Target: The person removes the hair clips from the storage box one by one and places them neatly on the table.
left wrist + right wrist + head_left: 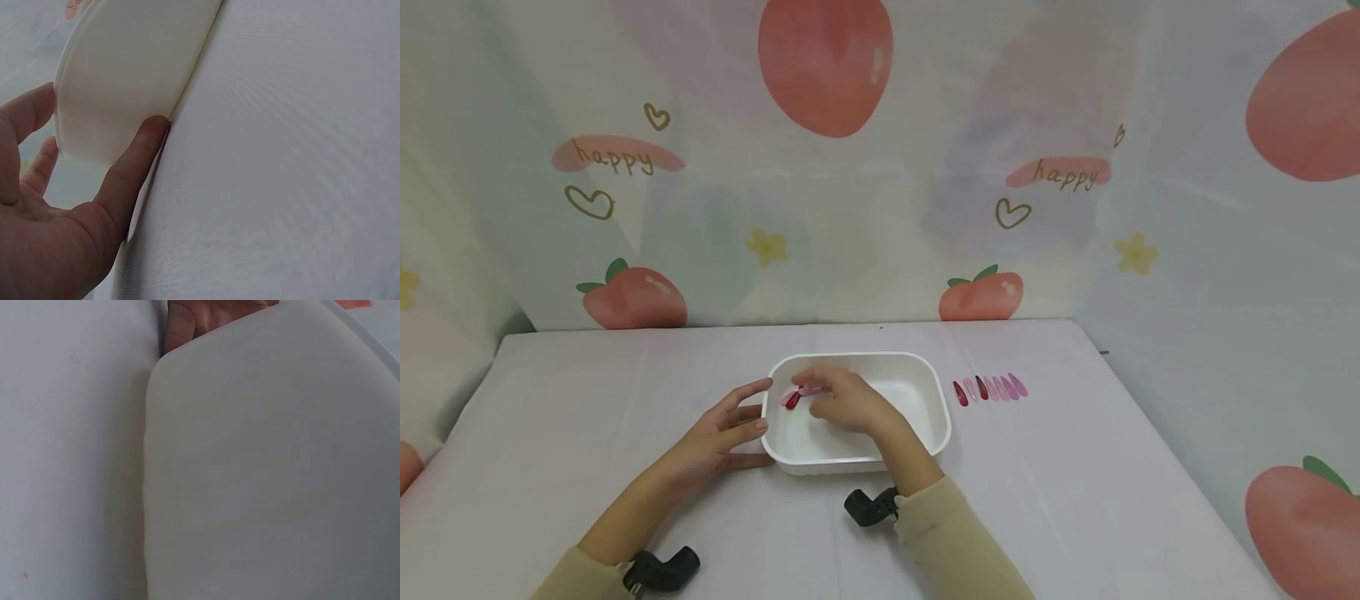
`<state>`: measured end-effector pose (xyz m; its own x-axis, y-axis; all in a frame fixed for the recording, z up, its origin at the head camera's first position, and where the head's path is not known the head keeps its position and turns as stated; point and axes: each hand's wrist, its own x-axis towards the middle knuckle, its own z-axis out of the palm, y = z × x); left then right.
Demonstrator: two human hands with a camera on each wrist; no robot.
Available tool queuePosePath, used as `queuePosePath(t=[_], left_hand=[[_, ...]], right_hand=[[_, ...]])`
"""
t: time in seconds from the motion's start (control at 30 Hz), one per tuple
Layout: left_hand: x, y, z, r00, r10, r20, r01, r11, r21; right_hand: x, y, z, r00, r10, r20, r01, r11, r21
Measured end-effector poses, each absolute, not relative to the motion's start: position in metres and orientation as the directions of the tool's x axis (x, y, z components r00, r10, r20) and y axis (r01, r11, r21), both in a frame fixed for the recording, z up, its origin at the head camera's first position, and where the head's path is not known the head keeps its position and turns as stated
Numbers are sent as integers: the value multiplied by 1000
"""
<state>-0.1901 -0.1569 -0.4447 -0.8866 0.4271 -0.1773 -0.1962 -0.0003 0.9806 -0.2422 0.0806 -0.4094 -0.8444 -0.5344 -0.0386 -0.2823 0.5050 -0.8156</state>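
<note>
A white rectangular tray (838, 468) stands on the table in the head view. My left hand (715, 442) steadies its left end with spread fingers; in the left wrist view one fingertip (153, 128) presses low on the tray wall. Inside the tray, my right hand (850, 404) reaches to the left side, index finger and thumb apart over a few small hair clips. A dark red clip (793, 401) and a pink clip (812, 390) show by the fingertips. In the right wrist view the tray wall (262, 450) hides the right hand.
Right of the tray, several pink and red snap clips lie in a row, a dark red one (960, 393) at its left end. A white cloth covers the table (1075, 467). Behind hangs a fruit-printed backdrop (850, 208).
</note>
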Motion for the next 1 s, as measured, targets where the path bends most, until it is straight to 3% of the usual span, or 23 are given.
queuePosePath(t=[0.47, 0.7, 1.0], left_hand=[[-189, -155, -441, -889, 415, -193, -204, 18, 979], [-189, -154, -442, -890, 409, -203, -212, 24, 977], [-188, -154, -443, -890, 408, -202, -214, 19, 977]], right_hand=[[-242, 79, -412, -860, -509, -38, -397, 714, -577], [-242, 81, -413, -890, -449, -81, -340, 771, -539], [-242, 81, -413, -906, -421, -49, -343, 797, -498]])
